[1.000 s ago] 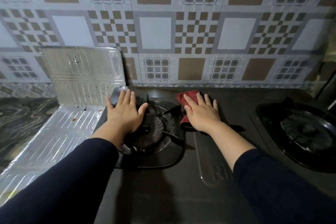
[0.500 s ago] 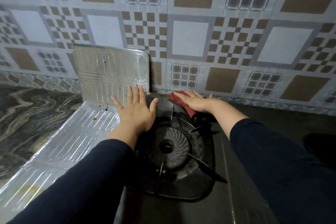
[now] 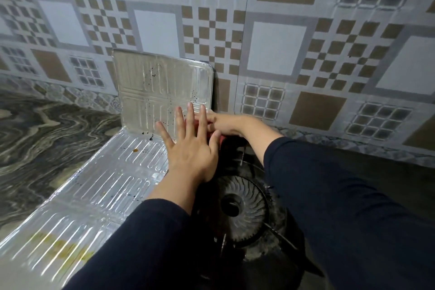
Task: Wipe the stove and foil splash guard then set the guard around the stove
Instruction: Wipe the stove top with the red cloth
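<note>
The black gas stove (image 3: 244,214) fills the lower middle, its round burner showing between my arms. A silver foil splash guard (image 3: 150,87) stands folded against the wall behind the stove's left corner, with its other panels lying flat on the counter; it carries dark specks and yellow stains. My left hand (image 3: 190,148) is spread flat, fingers apart, over the stove's back left edge by the guard. My right hand (image 3: 223,125) reaches behind it at the stove's back edge, pressing a red cloth (image 3: 217,137) that is mostly hidden by my left hand.
A patterned tile wall (image 3: 277,47) rises right behind the stove. Dark marbled countertop (image 3: 47,139) stretches to the left of the foil. My dark sleeves cover much of the stove's front and right side.
My right hand slid the red cloth leftward along the stove's back edge to the corner by the guard. My left hand shifted up toward the guard. The view turned left, losing the second burner.
</note>
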{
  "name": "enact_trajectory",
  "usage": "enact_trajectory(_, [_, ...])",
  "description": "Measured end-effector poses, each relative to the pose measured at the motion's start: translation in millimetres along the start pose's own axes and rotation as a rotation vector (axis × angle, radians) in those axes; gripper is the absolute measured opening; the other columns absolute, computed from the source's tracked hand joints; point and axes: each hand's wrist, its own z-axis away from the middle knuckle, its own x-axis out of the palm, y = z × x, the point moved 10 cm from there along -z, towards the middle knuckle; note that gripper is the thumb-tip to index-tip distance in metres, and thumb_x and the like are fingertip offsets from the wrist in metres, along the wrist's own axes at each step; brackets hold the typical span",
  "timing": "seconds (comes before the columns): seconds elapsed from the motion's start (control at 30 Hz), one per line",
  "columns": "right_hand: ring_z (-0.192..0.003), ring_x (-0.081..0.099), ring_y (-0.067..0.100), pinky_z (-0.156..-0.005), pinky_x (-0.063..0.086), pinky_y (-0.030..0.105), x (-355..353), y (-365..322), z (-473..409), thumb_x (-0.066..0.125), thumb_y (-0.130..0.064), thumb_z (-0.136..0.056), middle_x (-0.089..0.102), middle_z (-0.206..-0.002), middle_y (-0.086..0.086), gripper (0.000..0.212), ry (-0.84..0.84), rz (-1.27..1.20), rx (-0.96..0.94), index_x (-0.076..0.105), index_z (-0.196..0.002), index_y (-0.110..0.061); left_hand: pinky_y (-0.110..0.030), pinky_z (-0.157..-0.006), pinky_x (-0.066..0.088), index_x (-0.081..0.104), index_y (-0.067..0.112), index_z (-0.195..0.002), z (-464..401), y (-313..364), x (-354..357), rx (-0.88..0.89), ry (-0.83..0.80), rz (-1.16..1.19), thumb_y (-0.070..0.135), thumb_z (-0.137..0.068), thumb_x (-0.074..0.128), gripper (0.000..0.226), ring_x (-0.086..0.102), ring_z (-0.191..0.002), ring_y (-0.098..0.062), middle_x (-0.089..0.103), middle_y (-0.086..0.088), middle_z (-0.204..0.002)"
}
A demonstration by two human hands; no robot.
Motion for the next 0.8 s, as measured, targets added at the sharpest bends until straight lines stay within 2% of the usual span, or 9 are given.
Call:
enact_trajectory(0.07, [-0.146, 0.013, 0.026, -0.117, 0.016, 0.044, -4, 9, 6, 0.04, -0.011, -0.097, 0.02, -0.158, 0.004, 0.051, 0.037, 0.109, -0.025, 0.037, -0.142, -0.035, -0.058, -0.099, -0.032, -0.02, 0.028, -0.147, 0, 0, 1, -0.005, -0.006, -0.007, 0.053, -0.094, 0.002, 0.062, -0.033, -0.14, -0.022, -0.026, -0.001, -0.157])
enact_trajectory(0.13, [-0.148, -0.002, 0.021, -0.119, 0.0, 0.047, -8, 20, 15, 0.043, -0.006, -0.096, 0.016, -0.159, -0.002, 0.05, 0.034, 0.12, -0.072, 0.041, -0.141, -0.028, -0.058, -0.098, -0.032, -0.019, 0.028, -0.147, 0, 1, 1, -0.006, -0.01, -0.028, 0.054, -0.094, 0.002, 0.063, -0.032, -0.141, -0.023, -0.025, -0.001, -0.157])
enact_trajectory(0.23, [-0.148, 0.003, 0.019, -0.117, -0.001, 0.035, -17, 46, 38, 0.046, 0.009, -0.088, 0.022, -0.157, -0.004, 0.054, 0.087, 0.005, -0.021, 0.053, -0.132, -0.022, -0.059, -0.098, -0.031, -0.017, 0.028, -0.148, 0, 2, 1, 0.0, -0.032, -0.077, 0.054, -0.094, 0.001, 0.063, -0.031, -0.141, -0.025, -0.023, -0.002, -0.158])
enact_trajectory(0.33, [-0.146, 0.014, 0.017, -0.103, 0.01, 0.017, -34, 72, 77, 0.034, 0.023, -0.081, 0.034, -0.153, -0.004, 0.063, 0.258, -0.111, 0.063, 0.061, -0.124, -0.013, -0.06, -0.098, -0.031, -0.016, 0.028, -0.148, 1, 3, 2, 0.004, -0.072, -0.084, 0.055, -0.094, 0.0, 0.063, -0.03, -0.142, -0.025, -0.022, -0.002, -0.158])
enact_trajectory(0.43, [-0.144, 0.022, 0.022, -0.099, 0.013, 0.011, -45, 98, 120, 0.037, 0.025, -0.08, 0.035, -0.152, 0.002, 0.06, 0.423, -0.199, 0.125, 0.06, -0.124, -0.008, -0.061, -0.098, -0.03, -0.016, 0.028, -0.148, 2, 4, 2, 0.01, -0.093, -0.106, 0.056, -0.093, -0.002, 0.063, -0.03, -0.142, -0.026, -0.021, -0.002, -0.158])
enact_trajectory(0.5, [-0.147, 0.01, 0.028, -0.113, -0.004, 0.026, -50, 117, 146, 0.042, 0.012, -0.086, 0.025, -0.156, 0.002, 0.058, 0.545, -0.048, 0.203, 0.061, -0.121, -0.03, -0.061, -0.097, -0.031, -0.016, 0.028, -0.148, 2, 4, 2, 0.017, -0.104, -0.116, 0.056, -0.092, -0.003, 0.064, -0.029, -0.142, -0.026, -0.021, -0.002, -0.158])
enact_trajectory(0.57, [-0.148, 0.002, 0.025, -0.116, -0.014, 0.044, -47, 127, 170, 0.037, 0.001, -0.094, 0.023, -0.157, -0.004, 0.056, 0.598, 0.098, 0.27, 0.054, -0.126, -0.041, -0.062, -0.098, -0.03, -0.015, 0.028, -0.149, 2, 5, 3, 0.028, -0.113, -0.119, 0.057, -0.092, -0.004, 0.065, -0.029, -0.142, -0.026, -0.021, -0.002, -0.158])
enact_trajectory(0.63, [-0.148, 0.003, 0.02, -0.117, -0.012, 0.048, -38, 130, 189, 0.031, -0.003, -0.097, 0.026, -0.156, -0.009, 0.053, 0.623, 0.173, 0.278, 0.046, -0.135, -0.036, -0.064, -0.099, -0.028, -0.013, 0.027, -0.15, 2, 6, 4, 0.045, -0.121, -0.119, 0.057, -0.091, -0.005, 0.066, -0.028, -0.143, -0.025, -0.02, -0.002, -0.159])
enact_trajectory(0.8, [-0.147, 0.008, 0.016, -0.118, -0.001, 0.044, -8, 127, 229, 0.029, -0.011, -0.096, 0.022, -0.158, -0.006, 0.051, 0.711, 0.294, 0.387, 0.034, -0.144, -0.029, -0.07, -0.103, -0.02, -0.005, 0.023, -0.151, 1, 5, 10, 0.085, -0.167, -0.077, 0.057, -0.092, -0.005, 0.068, -0.02, -0.145, -0.022, -0.015, -0.003, -0.16])
